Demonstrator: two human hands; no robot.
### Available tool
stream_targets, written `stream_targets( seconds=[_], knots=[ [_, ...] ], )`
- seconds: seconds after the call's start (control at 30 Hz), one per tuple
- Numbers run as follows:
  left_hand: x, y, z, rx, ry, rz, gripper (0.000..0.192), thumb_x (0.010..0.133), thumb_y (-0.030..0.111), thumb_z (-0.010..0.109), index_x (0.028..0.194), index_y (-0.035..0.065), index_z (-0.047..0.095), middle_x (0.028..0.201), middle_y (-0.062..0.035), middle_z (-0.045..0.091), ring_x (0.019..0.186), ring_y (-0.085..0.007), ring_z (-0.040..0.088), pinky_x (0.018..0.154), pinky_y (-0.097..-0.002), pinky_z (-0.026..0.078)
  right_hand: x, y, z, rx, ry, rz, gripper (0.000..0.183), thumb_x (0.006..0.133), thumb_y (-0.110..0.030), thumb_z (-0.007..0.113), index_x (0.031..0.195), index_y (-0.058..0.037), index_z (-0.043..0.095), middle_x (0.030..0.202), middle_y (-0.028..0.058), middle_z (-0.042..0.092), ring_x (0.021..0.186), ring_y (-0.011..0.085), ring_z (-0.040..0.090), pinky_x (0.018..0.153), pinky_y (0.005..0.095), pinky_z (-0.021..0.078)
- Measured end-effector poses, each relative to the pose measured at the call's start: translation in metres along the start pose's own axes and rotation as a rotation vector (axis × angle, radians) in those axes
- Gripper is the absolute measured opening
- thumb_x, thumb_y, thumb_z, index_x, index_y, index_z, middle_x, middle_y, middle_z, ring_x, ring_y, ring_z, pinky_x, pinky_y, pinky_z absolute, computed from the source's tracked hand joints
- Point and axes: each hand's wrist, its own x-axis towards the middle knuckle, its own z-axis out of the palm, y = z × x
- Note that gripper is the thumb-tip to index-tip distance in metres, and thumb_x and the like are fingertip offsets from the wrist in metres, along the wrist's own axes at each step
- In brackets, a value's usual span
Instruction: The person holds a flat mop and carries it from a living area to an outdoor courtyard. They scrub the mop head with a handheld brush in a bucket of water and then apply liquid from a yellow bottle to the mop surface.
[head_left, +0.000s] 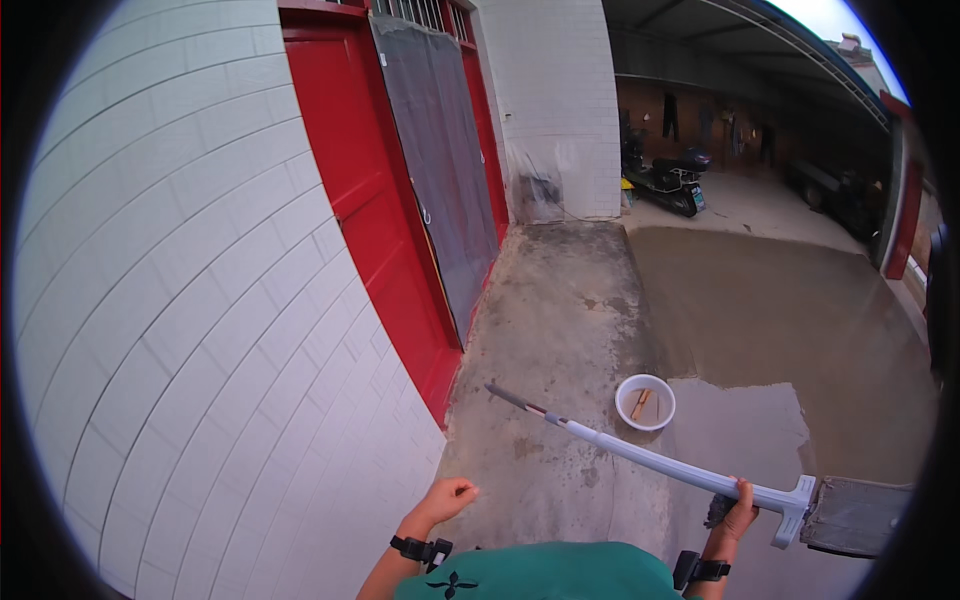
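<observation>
My right hand (739, 510) grips a long pale grey-blue plastic handle (667, 465) near its T-shaped end; its thinner dark tip points to the upper left. Beside the T-shaped end, at the lower right, lies a flat grey rectangular thing (859, 516), perhaps a dustpan; whether the two are joined I cannot tell. Something dark and bristly shows just left of my right hand. My left hand (450, 499) hangs over the concrete by the tiled wall, its fingers curled; no object shows in it. Past the handle, a white round basin (645, 403) holds a wooden-looking piece.
White tiled wall (225, 262) rises at the left, with a red door (352, 150) and a grey curtain (442, 150) beyond. Wet-looking concrete (765, 315) spans the right. A scooter (671, 180) stands under the roof at the back.
</observation>
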Motion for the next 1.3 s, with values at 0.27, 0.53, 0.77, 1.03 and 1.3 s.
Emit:
stream_targets(
  seconds=[0.27,0.53,0.77,1.03,1.3],
  knots=[
    [0.219,-0.052,-0.07,-0.101,0.073,-0.1,0.018,0.091,0.014,0.059,0.086,-0.0026,0.064,0.082,-0.0073,0.068,0.076,-0.0117,0.064,0.071,-0.0261,0.052,0.119,0.097,0.165,0.017,0.004,0.035,0.025,0.076,-0.02,0.065,0.087,0.0022,0.058,0.084,0.0133,0.064,0.074,0.0198,0.059,0.068,0.0284,0.0485],
    [0.431,-0.027,-0.092,-0.133,0.187,0.052,0.022,0.086,0.02,0.064,0.076,-0.0005,0.063,0.065,-0.0013,0.061,0.062,-0.0072,0.053,0.057,-0.027,0.045,0.239,0.173,0.253,0.051,0.029,-0.002,0.022,0.075,-0.012,0.063,0.085,0.0063,0.059,0.084,0.0166,0.064,0.076,0.0236,0.061,0.076,0.0337,0.05],
    [0.604,-0.009,-0.151,-0.033,0.099,0.102,0.022,0.087,0.019,0.063,0.077,-0.0002,0.064,0.071,-0.0019,0.065,0.065,-0.0072,0.057,0.06,-0.0244,0.047,0.298,0.219,0.391,0.029,0.008,0.002,0.021,0.074,-0.016,0.065,0.077,0.0046,0.061,0.078,0.0125,0.063,0.066,0.018,0.058,0.062,0.0307,0.0494],
    [0.715,-0.004,-0.216,-0.235,0.187,-0.061,0.016,0.088,0.014,0.064,0.086,-0.0018,0.065,0.083,-0.0085,0.068,0.073,-0.0133,0.064,0.066,-0.0264,0.053,0.363,0.299,0.532,-0.053,-0.049,0.047,0.017,0.073,-0.013,0.063,0.075,0.0046,0.062,0.07,0.0112,0.064,0.061,0.0173,0.059,0.058,0.0286,0.0477],
    [0.715,-0.022,-0.191,-0.134,0.358,0.034,0.013,0.086,0.013,0.066,0.081,0.0011,0.065,0.075,-0.0022,0.064,0.068,-0.009,0.058,0.062,-0.0243,0.049,0.403,0.357,0.476,0.021,-0.107,0.045,0.016,0.073,-0.013,0.063,0.075,0.0024,0.06,0.074,0.0135,0.065,0.066,0.0194,0.06,0.066,0.032,0.0494]
  ],
)
